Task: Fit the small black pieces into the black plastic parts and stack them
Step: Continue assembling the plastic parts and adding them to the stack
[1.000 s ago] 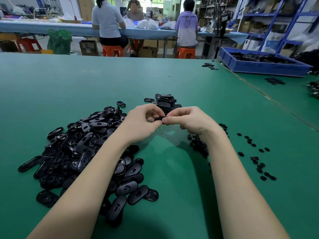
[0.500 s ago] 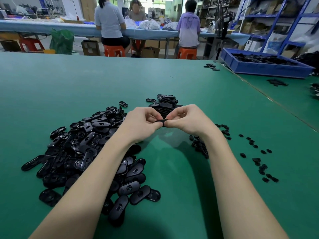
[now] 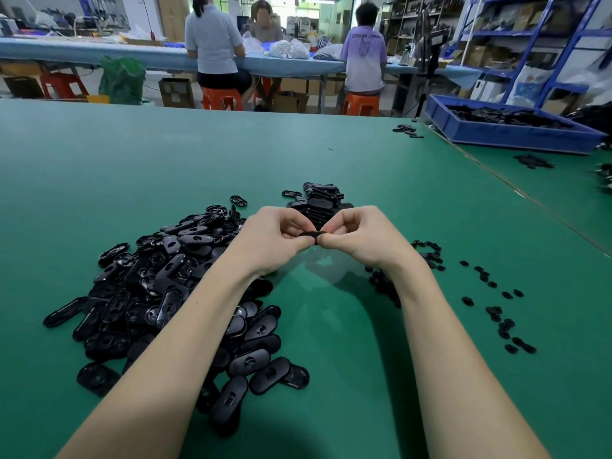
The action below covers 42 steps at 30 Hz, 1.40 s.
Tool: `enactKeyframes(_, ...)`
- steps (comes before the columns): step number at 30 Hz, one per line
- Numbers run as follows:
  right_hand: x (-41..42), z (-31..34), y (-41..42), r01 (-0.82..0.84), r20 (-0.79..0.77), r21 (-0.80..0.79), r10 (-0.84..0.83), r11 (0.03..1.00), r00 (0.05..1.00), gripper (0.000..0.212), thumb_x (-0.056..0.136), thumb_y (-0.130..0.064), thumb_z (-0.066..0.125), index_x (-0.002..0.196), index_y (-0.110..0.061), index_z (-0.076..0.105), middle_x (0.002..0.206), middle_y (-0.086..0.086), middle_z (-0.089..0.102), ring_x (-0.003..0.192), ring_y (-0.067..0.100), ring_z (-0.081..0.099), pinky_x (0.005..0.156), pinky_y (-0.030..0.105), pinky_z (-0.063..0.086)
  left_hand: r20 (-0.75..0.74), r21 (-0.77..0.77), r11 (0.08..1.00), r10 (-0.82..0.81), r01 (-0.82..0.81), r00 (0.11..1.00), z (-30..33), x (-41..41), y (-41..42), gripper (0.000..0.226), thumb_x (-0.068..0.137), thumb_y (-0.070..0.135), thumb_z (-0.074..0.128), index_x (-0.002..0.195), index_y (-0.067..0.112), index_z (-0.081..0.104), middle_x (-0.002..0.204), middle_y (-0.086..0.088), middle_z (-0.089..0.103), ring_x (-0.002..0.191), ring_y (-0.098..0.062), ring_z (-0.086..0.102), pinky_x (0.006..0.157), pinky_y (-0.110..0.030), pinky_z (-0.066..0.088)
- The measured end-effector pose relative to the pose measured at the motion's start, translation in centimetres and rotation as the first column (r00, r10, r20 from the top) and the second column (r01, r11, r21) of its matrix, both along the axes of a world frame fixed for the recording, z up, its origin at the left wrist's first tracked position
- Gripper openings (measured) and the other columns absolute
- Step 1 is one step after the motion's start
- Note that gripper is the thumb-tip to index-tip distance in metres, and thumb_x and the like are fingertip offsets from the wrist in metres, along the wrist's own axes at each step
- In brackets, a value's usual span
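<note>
Left hand: the left hand [image 3: 275, 238] is lifted a little above the green table [image 3: 165, 160], with the forearm coming in from the bottom left; its fingers are curled and the thumb and fingertips pinch the left end of one black plastic part [image 3: 309, 234]
Right hand: the right hand [image 3: 362, 235] faces the left one, with the forearm coming in from the bottom right; its fingers are bent over and its thumb and fingertips pinch the right end of the same part
Held part: it sits between the two hands, lying flat and seen from its thin edge; the two thumbs touch just under it; it cannot be seen if a small piece is in it
Big pile: a loose heap of black plastic parts [image 3: 159, 293] lies on the table under and to the left of the left arm
Stack: a stack of parts [image 3: 319, 202] stands just behind the hands, partly hidden by them
Small pieces: the small black pieces [image 3: 496, 309] are scattered on the table to the right of the right arm, with more tucked close beside the wrist
Far side: a blue tray [image 3: 510, 132] with dark parts in it sits at the far right, and people on orange stools [image 3: 222, 97] sit at a long blue table behind
</note>
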State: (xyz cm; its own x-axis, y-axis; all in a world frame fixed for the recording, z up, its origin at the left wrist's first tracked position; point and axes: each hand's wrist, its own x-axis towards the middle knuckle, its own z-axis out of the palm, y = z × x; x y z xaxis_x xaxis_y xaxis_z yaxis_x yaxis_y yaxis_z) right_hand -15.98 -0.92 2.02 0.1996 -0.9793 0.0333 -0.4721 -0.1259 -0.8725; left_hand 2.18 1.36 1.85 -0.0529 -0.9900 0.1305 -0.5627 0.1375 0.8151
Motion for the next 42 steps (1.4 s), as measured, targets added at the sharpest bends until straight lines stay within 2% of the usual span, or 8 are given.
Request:
enactKeyframes(12,0.7,-0.4,0.1,0.024,-0.055,-0.106,-0.030,0.994,0.998,0.009,0.076,-0.021,0.081,0.076,-0.020,0.072,0.060,-0.012,0.067,0.049,-0.002,0.052,0.049,0.009,0.038,0.093,-0.019,0.999,0.051,-0.050,0.994,-0.3,-0.3,-0.2,0.010,0.086,0.026,0.075,0.080,0.030,0.068,0.073,0.011,0.066,0.055,0.002,0.051,0.054,-0.007,0.035)
enactKeyframes(16,0.2,-0.1,0.0,-0.057,-0.057,-0.127,0.050,0.990,0.997,0.013,0.080,-0.021,0.082,0.082,-0.025,0.070,0.067,-0.012,0.069,0.055,0.001,0.055,0.053,0.011,0.039,0.025,-0.005,0.998,0.061,-0.060,0.998,-0.2,0.0,-0.2,0.007,0.084,0.025,0.077,0.084,0.027,0.070,0.076,0.011,0.070,0.059,-0.002,0.057,0.058,-0.018,0.041)
enactKeyframes(19,-0.5,0.1,0.0,-0.126,-0.102,-0.161,0.110,0.979,0.989,0.020,0.082,-0.019,0.081,0.089,-0.032,0.068,0.076,-0.012,0.072,0.053,0.005,0.051,0.048,0.013,0.038,0.001,-0.065,0.991,0.119,-0.119,0.993,-0.4,-0.3,-0.2,0.010,0.084,0.021,0.076,0.090,0.025,0.070,0.081,0.011,0.072,0.064,0.004,0.062,0.063,-0.011,0.045)
enactKeyframes(24,-1.4,-0.5,-0.5,0.050,-0.105,-0.236,-0.076,0.970,0.992,0.014,0.081,-0.021,0.078,0.085,-0.033,0.071,0.074,-0.018,0.072,0.053,0.004,0.052,0.053,0.020,0.046,0.080,-0.174,0.977,0.139,-0.123,0.987,-0.4,0.2,-0.2,0.015,0.089,0.010,0.062,0.097,0.022,0.067,0.088,0.012,0.069,0.065,0.002,0.062,0.065,0.001,0.038)
enactKeyframes(26,-2.3,-0.5,-1.0,0.207,-0.083,-0.244,-0.233,0.947,0.969,0.008,0.080,-0.028,0.077,0.085,-0.032,0.072,0.072,-0.022,0.072,0.063,0.003,0.060,0.066,0.025,0.052,0.176,-0.207,0.971,0.157,-0.120,0.972,-0.3,0.8,-0.2,0.016,0.091,0.010,0.058,0.097,0.023,0.066,0.090,0.013,0.068,0.074,-0.004,0.063,0.073,-0.004,0.042)
enactKeyframes(30,-3.6,-0.8,-2.3,0.458,-0.032,-0.233,-0.477,0.858,0.878,0.007,0.081,-0.033,0.077,0.081,-0.033,0.070,0.074,-0.020,0.071,0.078,-0.002,0.066,0.080,0.031,0.056,0.379,-0.152,0.984,0.146,-0.094,0.914,-0.4,1.3,-0.2,0.017,0.093,0.018,0.056,0.105,0.026,0.065,0.103,0.010,0.068,0.100,-0.016,0.061,0.093,-0.035,0.050)
enactKeyframes(37,-1.7,-0.3,-5.4,0.544,-0.032,-0.168,-0.556,0.822,0.831,0.016,0.081,-0.039,0.078,0.093,-0.030,0.074,0.082,-0.017,0.069,0.094,0.011,0.069,0.073,0.026,0.045,0.509,-0.026,0.997,0.070,-0.066,0.858,-0.6,0.8,0.1,0.027,0.097,0.021,0.048,0.115,0.027,0.067,0.120,0.005,0.067,0.117,-0.022,0.057,0.099,-0.039,0.048)
enactKeyframes(42,-0.2,-0.9,-6.4,0.510,-0.175,-0.130,-0.526,0.850,0.832,0.013,0.082,-0.040,0.077,0.090,-0.030,0.073,0.095,-0.012,0.073,0.104,0.018,0.066,0.077,0.026,0.040,0.450,0.031,0.998,0.042,-0.062,0.892,-0.3,1.1,0.0,0.041,0.089,0.006,0.041,0.113,0.030,0.065,0.111,0.011,0.070,0.108,-0.019,0.060,0.096,-0.038,0.050)
